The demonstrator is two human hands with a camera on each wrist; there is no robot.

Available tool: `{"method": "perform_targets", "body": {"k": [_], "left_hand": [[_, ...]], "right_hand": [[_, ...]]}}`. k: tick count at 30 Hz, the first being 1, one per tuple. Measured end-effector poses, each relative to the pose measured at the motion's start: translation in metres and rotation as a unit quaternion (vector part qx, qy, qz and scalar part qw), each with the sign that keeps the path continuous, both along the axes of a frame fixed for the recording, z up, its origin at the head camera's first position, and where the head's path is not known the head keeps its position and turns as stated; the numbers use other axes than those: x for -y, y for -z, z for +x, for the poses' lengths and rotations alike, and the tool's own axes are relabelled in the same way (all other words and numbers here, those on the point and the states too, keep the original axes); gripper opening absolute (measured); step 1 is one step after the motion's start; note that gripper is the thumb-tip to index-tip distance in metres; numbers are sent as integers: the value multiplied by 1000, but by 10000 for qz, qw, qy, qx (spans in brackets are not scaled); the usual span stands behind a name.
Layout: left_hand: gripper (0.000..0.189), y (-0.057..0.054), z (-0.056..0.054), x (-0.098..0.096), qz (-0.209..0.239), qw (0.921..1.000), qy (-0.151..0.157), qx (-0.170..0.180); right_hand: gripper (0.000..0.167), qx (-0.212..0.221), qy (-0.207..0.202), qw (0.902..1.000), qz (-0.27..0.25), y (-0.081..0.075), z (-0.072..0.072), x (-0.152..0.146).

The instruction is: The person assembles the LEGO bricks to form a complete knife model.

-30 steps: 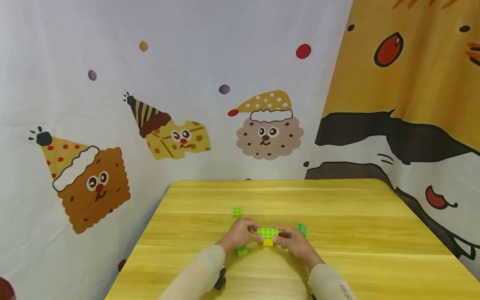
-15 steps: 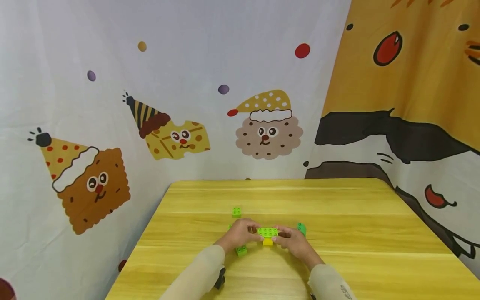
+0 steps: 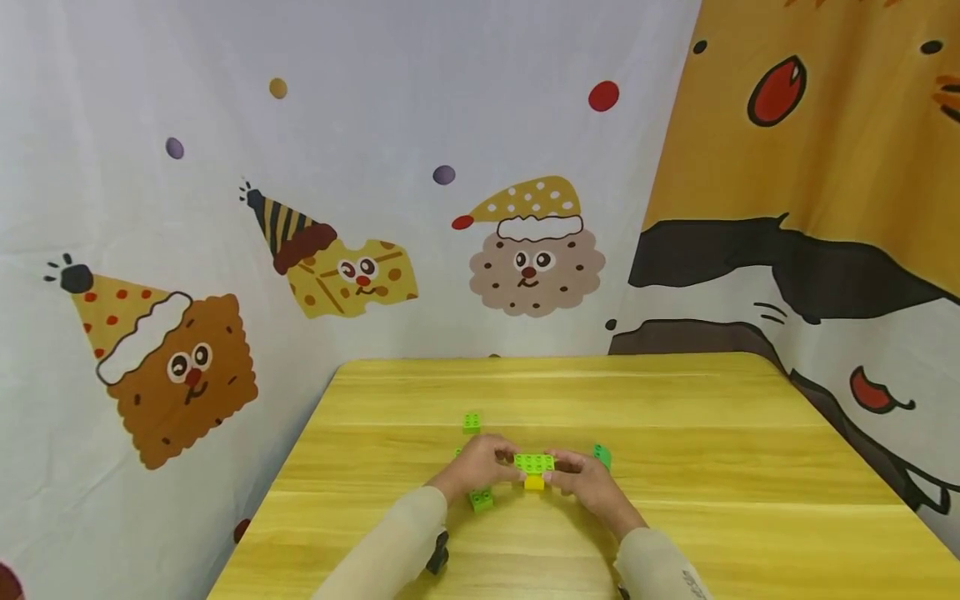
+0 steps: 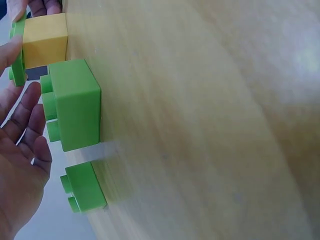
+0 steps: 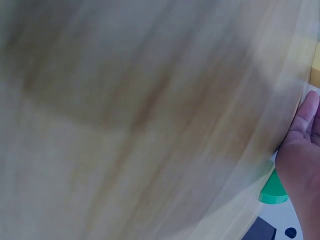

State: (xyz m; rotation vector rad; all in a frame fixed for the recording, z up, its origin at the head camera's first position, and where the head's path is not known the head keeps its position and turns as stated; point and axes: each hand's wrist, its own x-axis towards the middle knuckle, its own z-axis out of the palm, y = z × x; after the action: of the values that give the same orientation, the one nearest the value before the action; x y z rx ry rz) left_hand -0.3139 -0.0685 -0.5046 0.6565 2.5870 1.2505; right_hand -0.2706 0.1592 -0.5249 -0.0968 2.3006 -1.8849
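Note:
A thin, light green studded building plate lies across the top of a yellow block on the table. My left hand pinches the plate's left end between thumb and fingers. At its other end, my right hand grips with thumb and fingertips. The left wrist view shows the yellow block standing on the wood, with the plate sitting flat against its top and fingertips at the plate's edges. Only part of the right hand appears in the right wrist view.
Near the left hand lie a green brick and, farther back, another green brick; a third is mostly hidden behind that hand. A rounded darker green piece sits behind the right hand. The wooden table meets a printed curtain.
The view has tilted and shifted very slightly. Both hands keep their hold on the green plate over the yellow block, with no other visible movement.

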Motion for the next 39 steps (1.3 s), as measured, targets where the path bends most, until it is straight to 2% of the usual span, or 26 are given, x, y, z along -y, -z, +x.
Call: {"method": "perform_targets", "body": {"k": [6,16,18,24,29,39], "left_hand": [[19,-1,-1,-1,-89,9998,89,-137],[23,0,0,-2,-129,9996,177,-201],[26,0,0,-1,-175,9994,194,-220],[57,0,-2,4,-138,9997,177,-25],[54,-9,-6,15,49,9999,119,-52],[43,-24,-11,43,712,9972,-230,-92]], "right_hand": [[49,-53,-56,9999,-114,1,-2,-2],[53,25,-94,9999,-88,-1,1,-4],[53,37,-85,9999,-109,-1,1,-3],[49,57,-44,10000,3,-4,3,-3],[46,31,53,10000,73,-2,1,-2],[47,74,176,9998,80,-1,0,0]]}}
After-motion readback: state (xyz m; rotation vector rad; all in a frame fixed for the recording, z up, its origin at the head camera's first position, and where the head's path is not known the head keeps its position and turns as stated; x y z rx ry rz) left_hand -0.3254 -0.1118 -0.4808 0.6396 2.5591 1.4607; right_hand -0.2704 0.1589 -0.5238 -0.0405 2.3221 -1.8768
